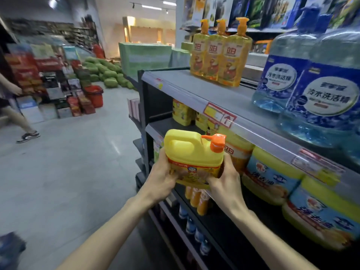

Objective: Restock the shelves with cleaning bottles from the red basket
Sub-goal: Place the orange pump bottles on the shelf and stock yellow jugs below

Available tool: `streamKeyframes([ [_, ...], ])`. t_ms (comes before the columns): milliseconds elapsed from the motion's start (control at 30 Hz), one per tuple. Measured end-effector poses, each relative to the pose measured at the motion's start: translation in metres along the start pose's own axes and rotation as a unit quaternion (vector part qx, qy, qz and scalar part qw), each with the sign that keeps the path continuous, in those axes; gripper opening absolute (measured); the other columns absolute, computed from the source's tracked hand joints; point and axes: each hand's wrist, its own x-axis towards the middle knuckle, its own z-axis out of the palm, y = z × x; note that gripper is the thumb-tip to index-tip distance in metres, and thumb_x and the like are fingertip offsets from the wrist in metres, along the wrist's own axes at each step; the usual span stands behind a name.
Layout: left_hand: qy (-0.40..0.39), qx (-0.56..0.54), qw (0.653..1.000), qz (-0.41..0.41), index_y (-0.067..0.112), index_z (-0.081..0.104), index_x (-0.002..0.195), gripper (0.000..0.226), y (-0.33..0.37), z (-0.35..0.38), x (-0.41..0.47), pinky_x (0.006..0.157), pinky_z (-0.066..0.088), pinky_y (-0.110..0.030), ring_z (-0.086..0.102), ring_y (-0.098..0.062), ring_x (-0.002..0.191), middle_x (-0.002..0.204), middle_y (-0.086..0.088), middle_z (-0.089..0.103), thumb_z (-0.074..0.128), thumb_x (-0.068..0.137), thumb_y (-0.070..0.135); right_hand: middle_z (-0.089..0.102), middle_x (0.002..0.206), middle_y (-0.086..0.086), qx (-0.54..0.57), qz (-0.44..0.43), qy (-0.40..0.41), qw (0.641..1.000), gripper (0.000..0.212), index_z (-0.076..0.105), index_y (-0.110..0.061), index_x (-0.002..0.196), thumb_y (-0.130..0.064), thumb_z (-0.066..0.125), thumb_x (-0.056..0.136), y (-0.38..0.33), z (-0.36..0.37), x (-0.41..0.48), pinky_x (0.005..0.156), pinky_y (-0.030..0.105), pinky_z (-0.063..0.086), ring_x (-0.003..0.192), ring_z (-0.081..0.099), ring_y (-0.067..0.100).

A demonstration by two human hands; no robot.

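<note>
I hold a yellow jug of dish liquid (191,152) with an orange pump cap upright in front of the second shelf (155,131). My left hand (162,177) grips its lower left side. At the lower right side, my right hand (227,177) grips it with fingers wrapped under the label. Similar yellow jugs (182,114) stand further back on that shelf. A red basket (94,95) sits on the floor far off at the left, by stacked goods.
The top shelf (194,88) carries three yellow pump bottles (220,55) and two large blue jugs (315,90). Blue-and-yellow jugs (272,174) fill the second shelf at the right. Small bottles (196,199) stand on the lower shelf. A person (19,117) walks at the far left. Watermelons (105,71) lie beyond.
</note>
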Motion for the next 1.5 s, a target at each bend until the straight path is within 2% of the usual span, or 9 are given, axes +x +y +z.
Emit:
streamKeyframes([
  [67, 0.001, 0.002, 1.000, 0.009, 0.067, 0.035, 0.123, 0.070, -0.021, -0.009, 0.021, 0.090, 0.052, -0.012, 0.058, 0.004, 0.118, 0.119, 0.031, 0.058, 0.075, 0.097, 0.016, 0.073, 0.098, -0.015, 0.012, 0.004, -0.003, 1.000, 0.051, 0.053, -0.027, 0.135, -0.004, 0.074, 0.095, 0.005, 0.020, 0.016, 0.066, 0.023, 0.063, 0.085, 0.073, -0.001],
  [133, -0.006, -0.009, 1.000, 0.018, 0.072, 0.034, 0.121, 0.074, -0.043, -0.019, 0.046, 0.093, 0.052, -0.014, 0.058, 0.005, 0.119, 0.123, 0.026, 0.058, 0.076, 0.097, 0.016, 0.074, 0.103, -0.018, 0.025, 0.004, 0.015, 1.000, 0.045, 0.058, -0.026, 0.133, -0.008, 0.075, 0.097, 0.009, 0.041, 0.035, 0.074, 0.021, 0.062, 0.095, 0.073, 0.001],
  [300, -0.060, -0.056, 0.996, 0.029, 0.035, 0.038, 0.139, 0.064, -0.098, -0.043, 0.120, 0.098, 0.052, -0.013, 0.055, 0.013, 0.122, 0.131, 0.017, 0.055, 0.072, 0.097, 0.001, 0.075, 0.124, -0.009, 0.046, 0.026, 0.075, 0.996, 0.041, 0.064, -0.018, 0.135, -0.005, 0.073, 0.097, 0.025, 0.100, 0.090, 0.099, 0.030, 0.058, 0.119, 0.068, 0.007],
  [500, -0.119, -0.050, 0.989, 0.067, 0.025, 0.038, 0.146, 0.061, -0.160, -0.065, 0.196, 0.103, 0.057, -0.050, 0.062, -0.019, 0.127, 0.132, 0.008, 0.060, 0.074, 0.098, 0.012, 0.053, 0.153, -0.008, 0.000, 0.064, 0.183, 0.981, 0.073, 0.037, -0.030, 0.158, -0.015, 0.073, 0.096, 0.047, 0.161, 0.139, 0.119, 0.040, 0.044, 0.143, 0.049, 0.008],
  [667, -0.131, -0.062, 0.987, 0.073, 0.030, 0.042, 0.141, 0.053, -0.192, -0.064, 0.225, 0.098, 0.056, -0.059, 0.064, -0.029, 0.119, 0.125, 0.002, 0.063, 0.072, 0.098, 0.030, 0.055, 0.130, -0.041, -0.072, 0.097, 0.257, 0.959, 0.064, 0.042, -0.034, 0.147, -0.005, 0.072, 0.098, 0.067, 0.191, 0.162, 0.092, -0.001, 0.041, 0.115, 0.052, -0.027],
  [733, -0.141, -0.077, 0.985, 0.068, 0.030, 0.040, 0.144, 0.056, -0.196, -0.061, 0.236, 0.099, 0.055, -0.059, 0.064, -0.028, 0.120, 0.125, 0.002, 0.062, 0.070, 0.097, 0.030, 0.061, 0.126, -0.040, -0.091, 0.111, 0.283, 0.948, 0.061, 0.047, -0.029, 0.144, -0.005, 0.076, 0.095, 0.074, 0.199, 0.172, 0.096, 0.010, 0.047, 0.113, 0.057, -0.021],
  [833, -0.150, -0.089, 0.983, 0.060, 0.026, 0.038, 0.147, 0.061, -0.196, -0.057, 0.253, 0.105, 0.053, -0.055, 0.062, -0.020, 0.127, 0.132, 0.008, 0.062, 0.072, 0.096, 0.030, 0.066, 0.137, -0.008, -0.106, 0.136, 0.307, 0.936, 0.060, 0.050, -0.022, 0.146, -0.020, 0.080, 0.094, 0.075, 0.205, 0.187, 0.105, 0.038, 0.052, 0.125, 0.062, 0.011],
  [1333, -0.171, -0.143, 0.974, 0.026, 0.028, 0.022, 0.167, 0.093, -0.218, -0.031, 0.292, 0.116, 0.047, -0.055, 0.050, -0.015, 0.146, 0.160, 0.005, 0.050, 0.071, 0.092, 0.056, 0.067, 0.142, 0.000, -0.113, 0.198, 0.303, 0.925, 0.080, 0.032, -0.031, 0.163, -0.052, 0.071, 0.096, 0.076, 0.213, 0.221, 0.105, 0.047, 0.055, 0.124, 0.067, 0.023],
  [1500, -0.188, -0.093, 0.978, 0.012, 0.050, 0.015, 0.165, 0.090, -0.228, -0.033, 0.280, 0.115, 0.048, -0.053, 0.050, -0.017, 0.146, 0.161, 0.004, 0.049, 0.065, 0.092, 0.061, 0.063, 0.147, -0.006, -0.109, 0.217, 0.251, 0.937, 0.084, 0.020, -0.033, 0.167, -0.035, 0.070, 0.100, 0.074, 0.210, 0.213, 0.107, 0.036, 0.050, 0.121, 0.064, 0.010],
])
